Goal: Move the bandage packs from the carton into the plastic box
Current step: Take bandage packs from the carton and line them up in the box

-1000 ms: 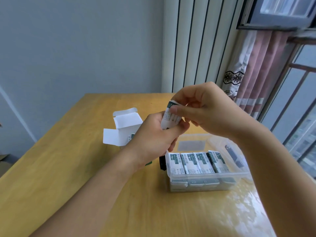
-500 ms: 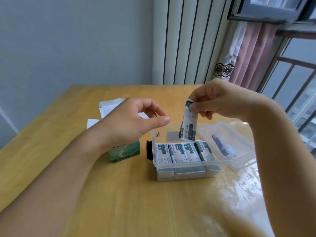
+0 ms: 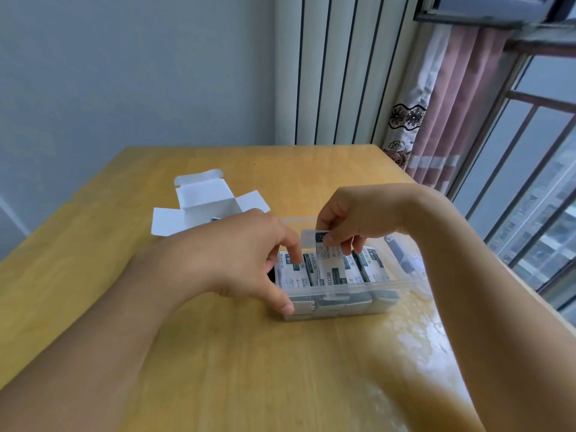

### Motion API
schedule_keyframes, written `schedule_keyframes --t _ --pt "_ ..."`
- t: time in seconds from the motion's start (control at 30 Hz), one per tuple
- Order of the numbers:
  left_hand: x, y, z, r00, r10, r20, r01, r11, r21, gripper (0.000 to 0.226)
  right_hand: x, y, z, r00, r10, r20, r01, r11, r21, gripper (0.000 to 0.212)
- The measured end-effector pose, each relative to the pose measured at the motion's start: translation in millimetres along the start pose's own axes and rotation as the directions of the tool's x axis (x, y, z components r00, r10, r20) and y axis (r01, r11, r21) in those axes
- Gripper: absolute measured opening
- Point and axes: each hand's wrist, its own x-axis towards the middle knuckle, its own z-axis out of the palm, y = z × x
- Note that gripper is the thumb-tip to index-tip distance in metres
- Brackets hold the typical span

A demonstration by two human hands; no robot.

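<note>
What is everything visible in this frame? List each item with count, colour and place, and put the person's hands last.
table: one, light wood, fills the foreground.
carton: one, white inside, flaps open, on the table behind the left hand.
plastic box: one, clear, on the table between the hands.
bandage packs: a row in the box, more beneath, white and dark green; exact count unclear.
lid: one, clear, at the box's right side.
radiator: one, white, against the far wall.
curtain: one, pink and white, by the window.
left hand: touches the box's left end.
right hand: pinches one pack over the row.
</note>
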Motion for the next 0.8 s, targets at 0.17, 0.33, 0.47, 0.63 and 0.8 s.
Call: schedule_keyframes --t 0.17,0.33,0.47,0.63,0.8 --pt "1.2 -1.6 0.6 1.0 -0.009 0.002 0.009 1.0 -0.004 0.057 1.6 -9.1 6.0 0.999 0.019 0.03 -0.018 0.999 -0.036 0.011" --pt "1.9 -2.9 1.3 1.0 -0.006 0.012 0.006 1.0 -0.007 0.055 -0.4 -17.3 7.7 0.999 0.03 0.012 -0.028 0.995 -0.1 0.011" --pt "2.1 -3.7 1.5 1.0 -0.006 0.008 0.006 1.0 -0.006 0.056 -3.2 -22.9 11.8 0.997 0.066 -0.051 -0.074 0.979 -0.191 0.015" --pt "2.5 -4.5 1.5 1.0 -0.003 0.007 0.003 1.0 0.005 0.057 -6.5 -33.2 19.4 0.991 0.104 -0.081 -0.123 0.955 -0.27 0.037" --pt "3.9 -5.2 1.8 1.0 -0.011 0.02 0.011 1.0 0.012 0.057 -3.8 -39.4 25.7 0.987 0.132 -0.096 -0.156 0.939 -0.307 0.044"
